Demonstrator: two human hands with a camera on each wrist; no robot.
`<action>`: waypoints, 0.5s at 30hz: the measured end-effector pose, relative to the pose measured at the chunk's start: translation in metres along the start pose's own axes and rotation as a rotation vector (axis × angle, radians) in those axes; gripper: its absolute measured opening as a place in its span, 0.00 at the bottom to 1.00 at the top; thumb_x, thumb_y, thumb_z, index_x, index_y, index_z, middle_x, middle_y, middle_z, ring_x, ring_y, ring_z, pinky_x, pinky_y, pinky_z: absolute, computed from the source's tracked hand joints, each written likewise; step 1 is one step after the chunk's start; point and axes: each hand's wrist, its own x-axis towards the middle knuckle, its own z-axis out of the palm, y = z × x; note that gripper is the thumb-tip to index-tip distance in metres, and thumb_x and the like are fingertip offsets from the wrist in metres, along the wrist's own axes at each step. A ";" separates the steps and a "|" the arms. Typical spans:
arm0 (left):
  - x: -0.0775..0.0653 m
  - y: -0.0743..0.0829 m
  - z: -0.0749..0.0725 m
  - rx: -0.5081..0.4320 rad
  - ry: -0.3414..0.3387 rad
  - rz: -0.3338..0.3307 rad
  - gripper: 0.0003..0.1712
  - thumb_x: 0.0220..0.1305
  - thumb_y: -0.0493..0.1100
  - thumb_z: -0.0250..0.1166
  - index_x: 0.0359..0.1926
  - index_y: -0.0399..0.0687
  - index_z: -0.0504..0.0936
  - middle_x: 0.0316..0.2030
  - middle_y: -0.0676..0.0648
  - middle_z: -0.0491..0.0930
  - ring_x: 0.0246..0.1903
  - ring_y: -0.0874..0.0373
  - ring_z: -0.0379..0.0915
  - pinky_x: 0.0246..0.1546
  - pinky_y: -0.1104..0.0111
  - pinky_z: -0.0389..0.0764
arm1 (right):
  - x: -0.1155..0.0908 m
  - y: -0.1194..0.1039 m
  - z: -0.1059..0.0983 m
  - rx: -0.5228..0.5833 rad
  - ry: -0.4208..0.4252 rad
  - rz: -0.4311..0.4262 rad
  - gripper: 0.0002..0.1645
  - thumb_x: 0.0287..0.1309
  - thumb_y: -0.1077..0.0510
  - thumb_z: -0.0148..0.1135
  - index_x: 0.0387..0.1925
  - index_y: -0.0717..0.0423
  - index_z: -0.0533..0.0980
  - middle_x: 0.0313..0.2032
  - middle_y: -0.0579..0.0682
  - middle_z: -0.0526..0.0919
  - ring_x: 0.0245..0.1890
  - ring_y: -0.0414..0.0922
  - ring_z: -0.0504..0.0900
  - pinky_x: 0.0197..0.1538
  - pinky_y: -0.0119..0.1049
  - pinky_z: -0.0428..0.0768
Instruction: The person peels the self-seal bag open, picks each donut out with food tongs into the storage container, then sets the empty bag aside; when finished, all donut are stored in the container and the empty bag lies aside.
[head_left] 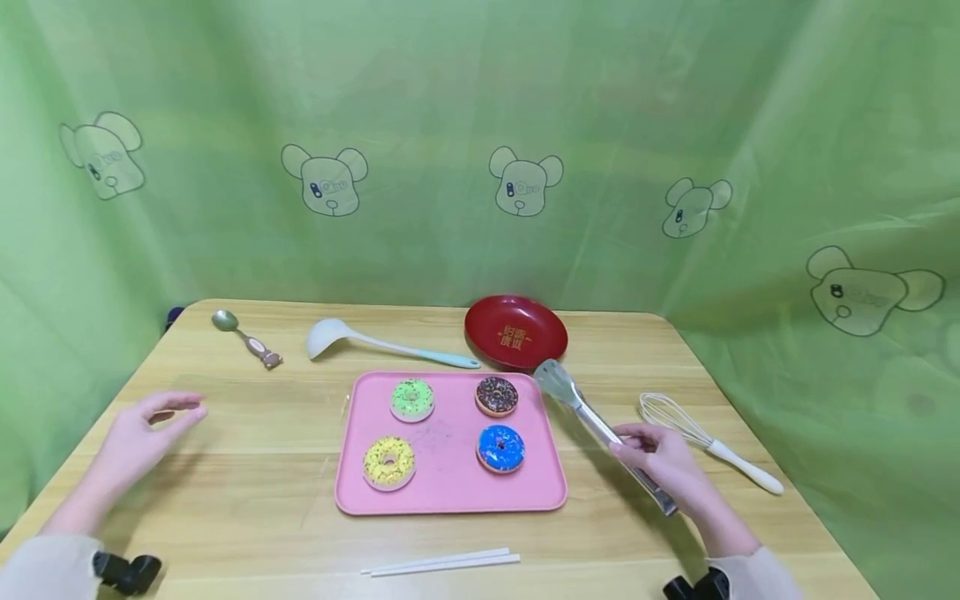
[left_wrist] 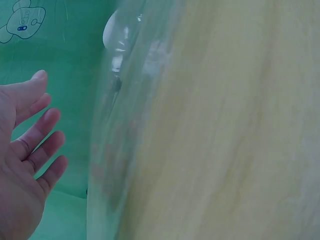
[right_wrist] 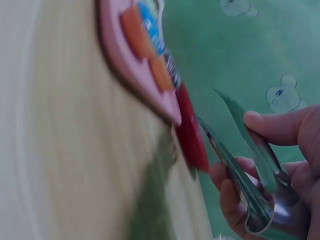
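Silver metal tongs (head_left: 592, 418) are held up over the table by my right hand (head_left: 663, 458), to the right of the pink tray. In the right wrist view, thumb and fingers (right_wrist: 275, 127) grip the tongs (right_wrist: 250, 185) from both sides, and their two arms stand apart. On the pink tray (head_left: 450, 498) lie a green doughnut (head_left: 412, 400), a chocolate one (head_left: 497, 396), a yellow one (head_left: 389, 462) and a blue one (head_left: 501, 449). My left hand (head_left: 146, 429) hovers above the table's left side, fingers loosely bent, holding nothing.
Behind the tray stands a red plate (head_left: 517, 333), with a white ladle (head_left: 390, 343) beside it. A spoon (head_left: 247, 340) lies at the back left, a whisk (head_left: 705, 442) on the right. White chopsticks (head_left: 442, 562) lie in front. Green curtain (head_left: 435, 250) surrounds the table.
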 end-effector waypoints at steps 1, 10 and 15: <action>0.000 0.000 -0.001 -0.002 -0.001 -0.006 0.21 0.62 0.47 0.63 0.50 0.37 0.76 0.40 0.67 0.74 0.41 0.81 0.63 0.39 0.88 0.63 | 0.000 0.003 -0.001 -0.033 0.023 0.000 0.29 0.52 0.57 0.67 0.52 0.69 0.72 0.33 0.54 0.78 0.29 0.42 0.74 0.30 0.32 0.74; -0.002 0.004 -0.004 0.013 -0.017 -0.074 0.25 0.63 0.52 0.61 0.53 0.39 0.75 0.42 0.67 0.73 0.42 0.81 0.62 0.41 0.83 0.65 | 0.006 0.022 -0.005 -0.153 0.124 0.073 0.35 0.48 0.55 0.70 0.54 0.70 0.69 0.34 0.55 0.74 0.31 0.45 0.70 0.30 0.32 0.73; 0.000 0.008 -0.005 0.019 -0.019 -0.087 0.25 0.63 0.52 0.61 0.53 0.40 0.75 0.44 0.60 0.76 0.42 0.79 0.62 0.42 0.76 0.67 | 0.010 0.032 -0.006 -0.189 0.164 0.085 0.36 0.47 0.56 0.70 0.54 0.72 0.67 0.37 0.61 0.74 0.32 0.48 0.72 0.30 0.33 0.73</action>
